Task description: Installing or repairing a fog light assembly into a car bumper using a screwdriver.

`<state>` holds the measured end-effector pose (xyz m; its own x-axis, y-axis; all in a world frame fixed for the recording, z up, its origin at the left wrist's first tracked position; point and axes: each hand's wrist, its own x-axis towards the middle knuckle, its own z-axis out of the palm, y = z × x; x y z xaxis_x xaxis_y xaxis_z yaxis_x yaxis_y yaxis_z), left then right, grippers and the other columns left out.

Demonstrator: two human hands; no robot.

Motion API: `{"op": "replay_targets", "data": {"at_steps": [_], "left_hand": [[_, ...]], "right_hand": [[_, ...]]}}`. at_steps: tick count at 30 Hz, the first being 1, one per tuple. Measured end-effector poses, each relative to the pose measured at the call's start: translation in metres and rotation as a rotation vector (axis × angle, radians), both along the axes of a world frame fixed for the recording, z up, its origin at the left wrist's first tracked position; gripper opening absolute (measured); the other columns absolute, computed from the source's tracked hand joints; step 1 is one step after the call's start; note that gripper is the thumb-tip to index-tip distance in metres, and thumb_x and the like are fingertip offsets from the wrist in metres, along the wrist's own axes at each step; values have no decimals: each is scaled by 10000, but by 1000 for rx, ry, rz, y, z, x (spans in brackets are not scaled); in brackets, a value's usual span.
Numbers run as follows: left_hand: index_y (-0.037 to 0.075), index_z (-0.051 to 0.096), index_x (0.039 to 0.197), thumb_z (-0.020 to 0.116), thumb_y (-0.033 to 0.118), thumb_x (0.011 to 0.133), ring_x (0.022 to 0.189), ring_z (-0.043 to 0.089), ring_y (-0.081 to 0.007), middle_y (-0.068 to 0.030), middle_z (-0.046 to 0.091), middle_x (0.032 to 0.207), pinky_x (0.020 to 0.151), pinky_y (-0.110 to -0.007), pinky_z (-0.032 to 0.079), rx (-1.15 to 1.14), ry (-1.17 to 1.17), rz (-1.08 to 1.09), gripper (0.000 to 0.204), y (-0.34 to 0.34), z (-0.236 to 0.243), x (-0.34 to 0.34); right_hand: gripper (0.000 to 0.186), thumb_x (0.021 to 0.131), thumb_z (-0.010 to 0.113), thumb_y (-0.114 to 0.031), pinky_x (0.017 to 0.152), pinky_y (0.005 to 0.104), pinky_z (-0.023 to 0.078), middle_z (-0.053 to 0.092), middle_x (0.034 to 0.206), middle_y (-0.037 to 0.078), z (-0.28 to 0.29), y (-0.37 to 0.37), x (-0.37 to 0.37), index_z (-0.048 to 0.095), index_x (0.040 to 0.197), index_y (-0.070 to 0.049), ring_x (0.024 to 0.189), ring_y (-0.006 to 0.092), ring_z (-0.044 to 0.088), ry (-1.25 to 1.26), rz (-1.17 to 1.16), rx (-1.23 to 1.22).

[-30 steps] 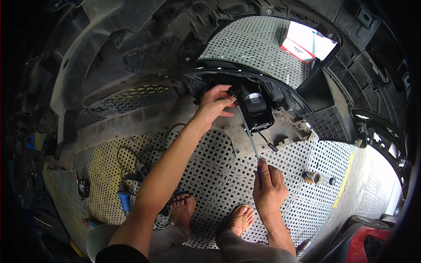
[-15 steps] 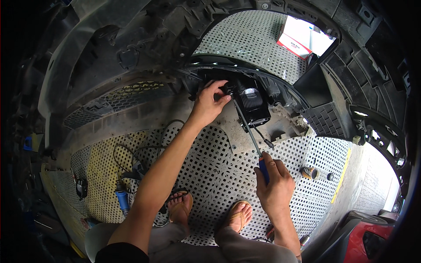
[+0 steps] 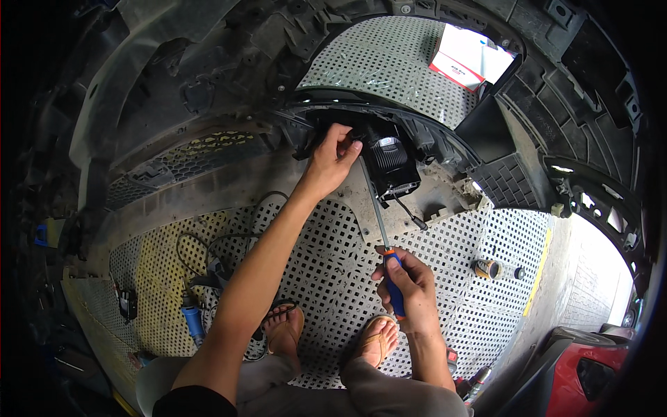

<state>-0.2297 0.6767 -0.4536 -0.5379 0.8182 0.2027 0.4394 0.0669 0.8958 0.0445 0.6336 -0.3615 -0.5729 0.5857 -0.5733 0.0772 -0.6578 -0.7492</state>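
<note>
My right hand grips the blue and orange handle of a screwdriver, thumb lying along the handle. Its long metal shaft reaches up and slightly left to the side of a black finned module fixed inside a large black plastic car bumper. My left hand is closed beside the module, thumb and fingertips pinched together near the screwdriver's tip. Whatever lies between those fingertips is hidden, and so is the tip itself. A short black cable with a plug hangs from the module.
Perforated white floor mats lie below. A blue corded power tool rests at left, a small can and a black cap at right. Beyond the bumper's opening stands a white and red box. A red car part occupies the lower right.
My right hand has shifted left and turned on the handle, showing more of it, and the screwdriver stands steeper. My left hand stays by the module. The view has shifted slightly.
</note>
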Motion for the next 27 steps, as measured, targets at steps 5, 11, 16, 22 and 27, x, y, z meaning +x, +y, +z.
{"op": "replay_targets", "data": {"at_steps": [5, 11, 16, 22, 27], "left_hand": [[25, 518, 1234, 663, 182, 1035, 757, 667, -145, -78, 682, 913, 628, -307, 544, -168, -294, -23, 292, 4, 17, 5], [43, 516, 1297, 636, 128, 1044, 750, 661, -152, -88, 679, 927, 666, -325, 577, -164, -659, 78, 293, 10, 28, 15], [15, 519, 1305, 644, 74, 1027, 764, 678, -161, -95, 674, 952, 678, -325, 592, -122, -664, 143, 310, 14, 24, 17], [10, 524, 1300, 655, 82, 1022, 790, 688, -165, -85, 662, 935, 699, -335, 606, -110, -655, 124, 315, 14, 20, 15], [25, 600, 1189, 626, 161, 1053, 786, 666, -151, -54, 645, 920, 664, -329, 589, -109, -538, 51, 194, 11, 18, -4]], "right_hand": [[322, 1067, 604, -221, 435, 207, 381, 675, 869, 82, -12, -2, 2, 617, 1278, 22, 553, 90, 538, 57, -29, -25], [394, 1020, 693, -217, 443, 231, 407, 661, 900, 112, -21, -9, 1, 516, 1316, -27, 545, 107, 546, 210, -127, -187], [600, 1005, 699, -187, 555, 275, 552, 676, 1189, 224, -11, -14, 10, 353, 1480, -70, 888, 169, 668, 203, -130, -61], [661, 976, 698, -166, 583, 405, 591, 696, 1123, 201, -4, -28, 19, 382, 1545, -53, 805, 291, 725, -326, 180, 856], [589, 975, 655, -159, 634, 467, 579, 697, 950, 216, -11, -32, 15, 465, 1521, -47, 730, 370, 719, -630, 249, 1197]]}}
